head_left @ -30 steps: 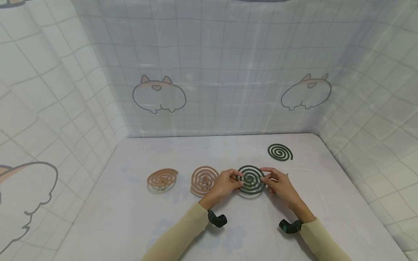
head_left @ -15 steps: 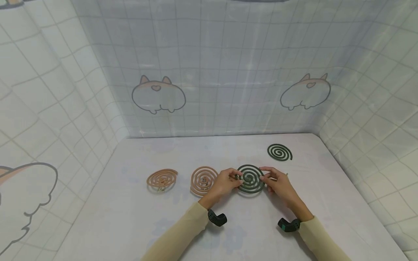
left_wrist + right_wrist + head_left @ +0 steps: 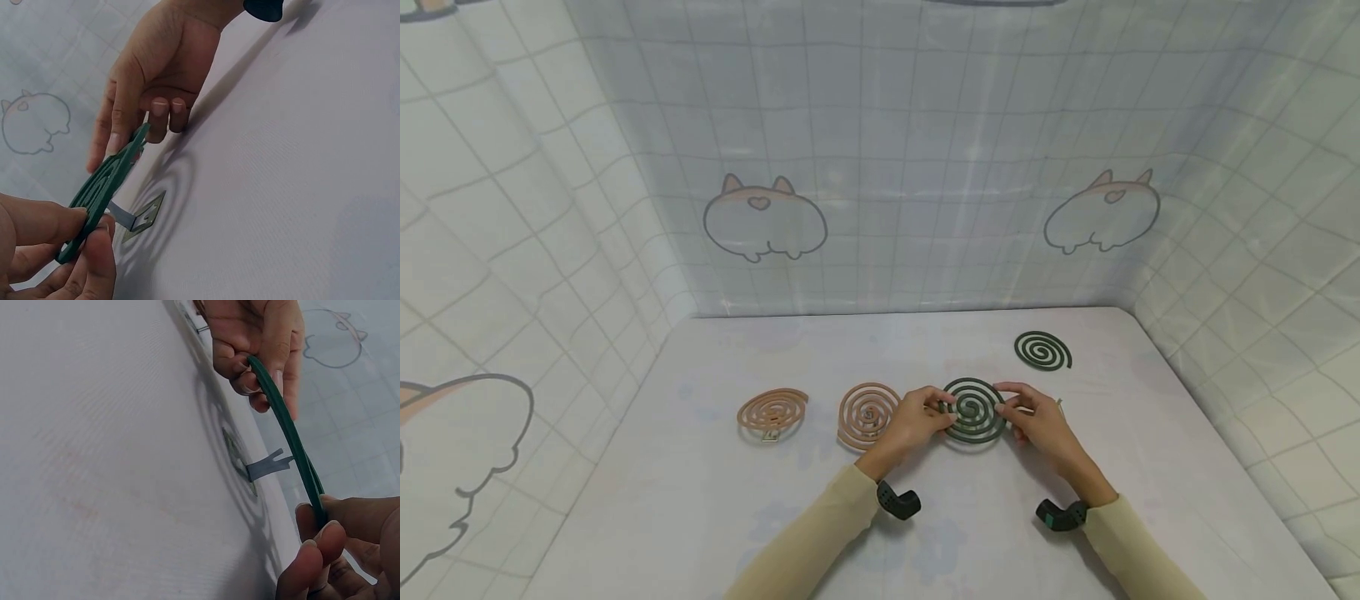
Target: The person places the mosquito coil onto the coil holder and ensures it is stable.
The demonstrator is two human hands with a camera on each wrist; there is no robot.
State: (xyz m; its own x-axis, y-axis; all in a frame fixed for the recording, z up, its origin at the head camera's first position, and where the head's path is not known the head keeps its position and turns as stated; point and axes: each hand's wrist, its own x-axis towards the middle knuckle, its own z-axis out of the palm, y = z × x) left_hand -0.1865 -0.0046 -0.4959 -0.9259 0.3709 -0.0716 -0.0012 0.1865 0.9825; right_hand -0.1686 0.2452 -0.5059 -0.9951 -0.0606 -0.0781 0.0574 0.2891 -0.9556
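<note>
A dark green mosquito coil (image 3: pixel 974 411) is held between both hands, slightly above the white table. My left hand (image 3: pixel 915 422) pinches its left rim between thumb and fingers, and my right hand (image 3: pixel 1040 423) pinches the right rim. Under the coil stands a small metal stand (image 3: pixel 240 462), its upright prong (image 3: pixel 272 465) reaching up to the coil's underside; in the left wrist view the stand's flat base (image 3: pixel 147 217) lies on the table. Whether the prong is fixed in the coil's centre cannot be made out.
Left of the hands, two brown mosquito coils (image 3: pixel 772 409) sit raised on metal stands; the nearer one, a brown coil (image 3: pixel 859 410), is close to the left hand. A second green coil (image 3: pixel 1042 350) lies at the back right. Patterned white curtains (image 3: pixel 925 167) enclose the table.
The green coil and the right hand have shifted very slightly left and away from me. Both hands keep the same hold on the rim.
</note>
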